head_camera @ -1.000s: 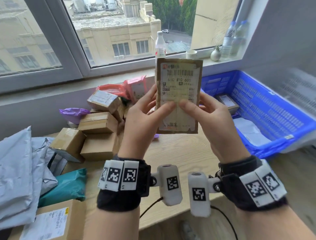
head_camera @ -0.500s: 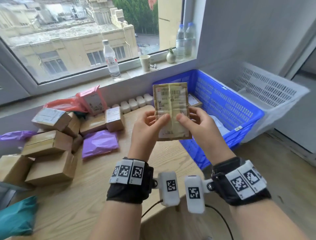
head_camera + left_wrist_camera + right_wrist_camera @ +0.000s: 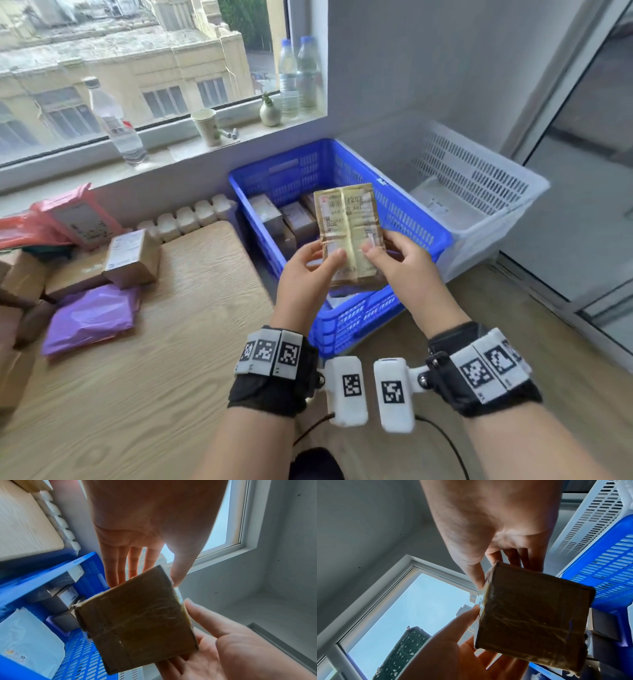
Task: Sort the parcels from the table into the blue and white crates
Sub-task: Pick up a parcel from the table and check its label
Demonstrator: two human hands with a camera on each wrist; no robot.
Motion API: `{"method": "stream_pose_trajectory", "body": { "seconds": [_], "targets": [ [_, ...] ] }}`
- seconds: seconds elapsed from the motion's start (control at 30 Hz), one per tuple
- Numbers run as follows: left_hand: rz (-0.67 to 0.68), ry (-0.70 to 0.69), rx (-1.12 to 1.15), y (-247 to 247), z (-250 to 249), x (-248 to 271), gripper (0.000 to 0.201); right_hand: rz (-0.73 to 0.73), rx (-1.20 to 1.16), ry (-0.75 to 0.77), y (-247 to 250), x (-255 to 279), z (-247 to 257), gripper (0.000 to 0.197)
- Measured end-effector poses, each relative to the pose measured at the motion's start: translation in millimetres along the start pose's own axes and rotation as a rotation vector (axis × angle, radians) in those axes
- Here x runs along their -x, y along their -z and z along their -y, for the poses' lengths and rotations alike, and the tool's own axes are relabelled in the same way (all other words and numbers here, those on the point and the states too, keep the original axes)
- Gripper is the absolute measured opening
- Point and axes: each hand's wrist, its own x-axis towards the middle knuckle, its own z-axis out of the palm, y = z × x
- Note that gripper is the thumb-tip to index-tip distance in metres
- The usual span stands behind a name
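Both hands hold a flat brown cardboard parcel with a white label, upright over the blue crate. My left hand pinches its lower left edge, thumb on the label and fingers behind. My right hand pinches the lower right edge the same way. The left wrist view shows the parcel's taped back between my left hand and my right hand. The right wrist view shows the parcel from the other side. The white crate stands right of the blue one.
Several cardboard boxes lie in the blue crate, a pale flat parcel in the white one. On the wooden table at left are a purple bag, a brown box and pink bags. Bottles stand on the sill.
Both hands have carried the parcel from in front of the window down and to the right, over the blue crate. The view has swung right, bringing the white crate in.
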Motion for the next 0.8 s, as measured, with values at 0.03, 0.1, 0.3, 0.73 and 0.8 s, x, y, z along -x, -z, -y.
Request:
{"method": "stream_pose_trajectory", "body": {
  "seconds": [0.03, 0.1, 0.3, 0.73, 0.8],
  "targets": [
    [0.010, 0.009, -0.005, -7, 0, -7, 0.032, 0.001, 0.002, -0.010, 5, -8, -4, 0.027],
    [0.028, 0.023, -0.008, -17, 3, -23, 0.035, 0.002, 0.008, -0.020, 11, -26, -10, 0.025],
    [0.050, 0.041, -0.010, -38, 8, -88, 0.022, 0.055, 0.064, -0.043, 18, -96, -19, 0.015],
    [-0.108, 0.229, -0.120, -49, 33, -224, 0.033, 0.179, 0.113, -0.158, -8, -247, -55, 0.052],
    [-0.124, 0.260, -0.132, -45, 38, -239, 0.026, 0.218, 0.141, -0.174, -16, -268, -62, 0.077]
  ]
}}
